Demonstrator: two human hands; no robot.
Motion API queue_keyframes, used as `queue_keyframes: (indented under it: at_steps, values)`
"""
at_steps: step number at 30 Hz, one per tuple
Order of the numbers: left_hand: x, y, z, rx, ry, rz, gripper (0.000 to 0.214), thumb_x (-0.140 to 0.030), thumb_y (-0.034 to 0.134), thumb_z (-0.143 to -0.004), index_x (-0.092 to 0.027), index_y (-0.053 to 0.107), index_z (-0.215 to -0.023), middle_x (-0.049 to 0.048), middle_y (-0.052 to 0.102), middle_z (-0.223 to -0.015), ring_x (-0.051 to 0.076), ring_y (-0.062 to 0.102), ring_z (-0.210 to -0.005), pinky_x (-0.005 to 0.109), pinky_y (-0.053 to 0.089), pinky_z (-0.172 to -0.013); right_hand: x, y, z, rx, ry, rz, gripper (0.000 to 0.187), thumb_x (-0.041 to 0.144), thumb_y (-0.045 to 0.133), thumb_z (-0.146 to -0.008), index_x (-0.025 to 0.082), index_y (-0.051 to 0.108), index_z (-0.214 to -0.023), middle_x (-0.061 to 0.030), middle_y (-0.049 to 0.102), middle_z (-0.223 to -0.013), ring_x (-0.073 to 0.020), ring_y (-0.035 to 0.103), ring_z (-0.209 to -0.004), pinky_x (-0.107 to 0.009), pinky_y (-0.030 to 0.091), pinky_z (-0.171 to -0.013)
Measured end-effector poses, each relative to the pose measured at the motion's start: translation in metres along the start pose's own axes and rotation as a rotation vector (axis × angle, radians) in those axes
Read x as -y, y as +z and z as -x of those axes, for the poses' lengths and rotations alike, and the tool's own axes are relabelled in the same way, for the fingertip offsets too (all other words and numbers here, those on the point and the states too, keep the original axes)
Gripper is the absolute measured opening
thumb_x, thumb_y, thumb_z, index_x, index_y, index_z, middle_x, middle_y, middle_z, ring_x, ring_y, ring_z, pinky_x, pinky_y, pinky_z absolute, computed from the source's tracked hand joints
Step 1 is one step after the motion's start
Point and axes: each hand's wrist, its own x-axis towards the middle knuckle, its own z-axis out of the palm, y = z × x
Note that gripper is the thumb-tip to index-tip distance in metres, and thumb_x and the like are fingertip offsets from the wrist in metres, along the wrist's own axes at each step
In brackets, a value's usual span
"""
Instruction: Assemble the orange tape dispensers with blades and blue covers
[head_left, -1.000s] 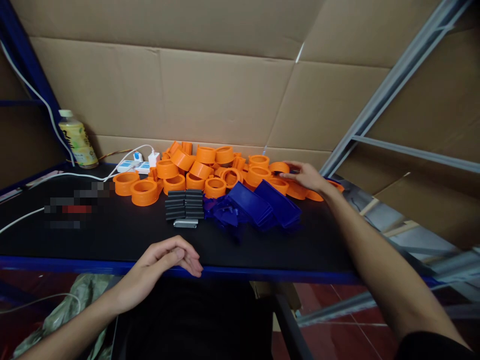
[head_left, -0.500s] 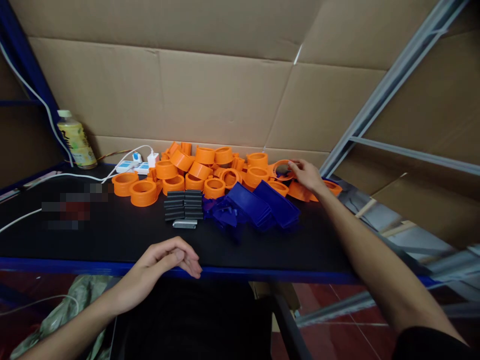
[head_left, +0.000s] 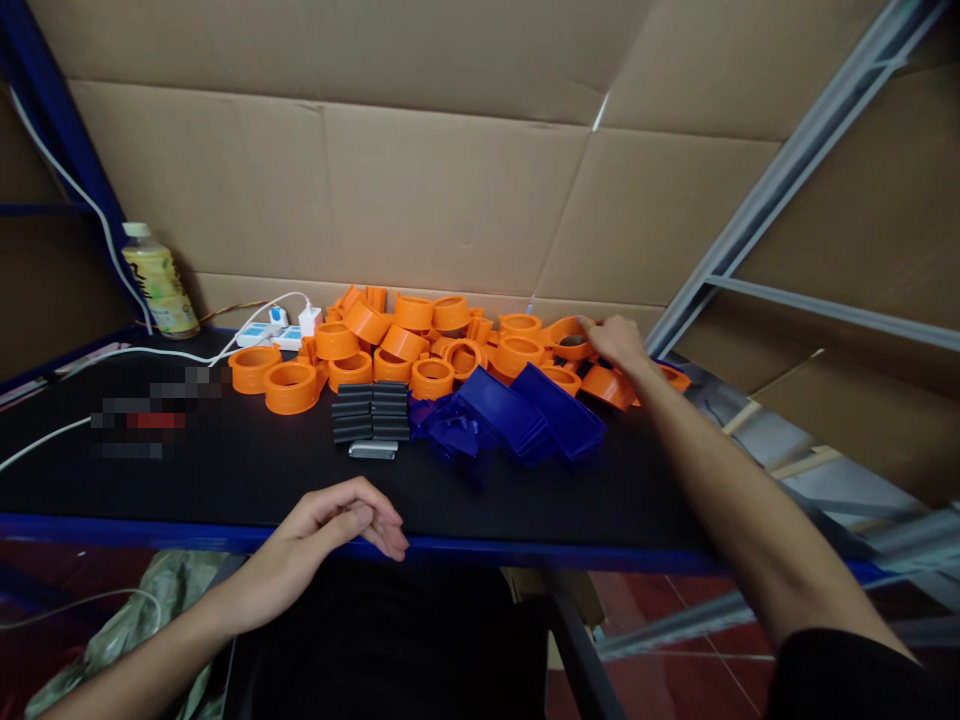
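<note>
My left hand [head_left: 341, 520] rests at the table's front edge, fingers loosely curved and nothing in it. At the right end of a heap of orange plastic rings [head_left: 405, 343], my right hand [head_left: 619, 340] reaches out with its fingers on the rim of one orange ring [head_left: 568, 328]. Its fingertips are partly hidden. In front of the heap lie dark blue plastic plates [head_left: 559, 410] and small blue pieces [head_left: 454, 432]. To their left sit stacked dark grey ribbed strips [head_left: 371, 410], with a small silver metal stack [head_left: 373, 450] just below.
A power strip [head_left: 279, 335] with plugs and white cables stands left of the rings. Further left is a yellow-labelled bottle [head_left: 161, 285]. Cardboard [head_left: 450, 200] walls the back, and a metal shelf post [head_left: 780, 170] slants up at the right. The black tabletop [head_left: 247, 470] has a blue front edge.
My right hand has turned slightly, and the orange ring at its fingers has tilted flatter. My left hand keeps its pose. The whole view has shifted a little.
</note>
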Motion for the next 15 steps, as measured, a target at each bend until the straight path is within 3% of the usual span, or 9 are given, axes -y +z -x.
queue_keyframes:
  at_steps: [4,11,15]
  values:
    - [-0.001,0.001,-0.001,0.001,0.002,0.001,0.028,-0.035,0.05,-0.102,-0.017,0.072,-0.104,0.0109,0.075,-0.099,0.026,0.069,-0.098,0.04,0.048,-0.095,0.005,-0.002,-0.002,0.003,0.043,0.006,0.037,0.037,0.061,-0.097,0.016,0.059,-0.128,-0.0109,0.061,-0.128,-0.0226,0.063,-0.109,-0.043,0.056,-0.092]
    - [-0.001,0.001,-0.001,-0.008,0.012,0.017,0.028,-0.034,0.049,-0.102,-0.016,0.071,-0.104,0.0113,0.075,-0.098,0.027,0.07,-0.098,0.041,0.048,-0.094,0.0,-0.007,0.012,0.02,-0.202,-0.087,0.035,0.038,0.06,-0.098,0.017,0.061,-0.126,-0.0092,0.061,-0.128,-0.0236,0.063,-0.109,-0.043,0.055,-0.092]
    - [0.001,-0.001,0.0,-0.002,0.012,0.025,0.029,-0.034,0.049,-0.102,-0.016,0.071,-0.104,0.012,0.075,-0.099,0.028,0.07,-0.098,0.042,0.048,-0.094,-0.003,-0.01,0.009,0.032,-0.206,-0.086,0.035,0.037,0.06,-0.098,0.017,0.061,-0.126,-0.0097,0.061,-0.128,-0.023,0.063,-0.109,-0.043,0.055,-0.093]
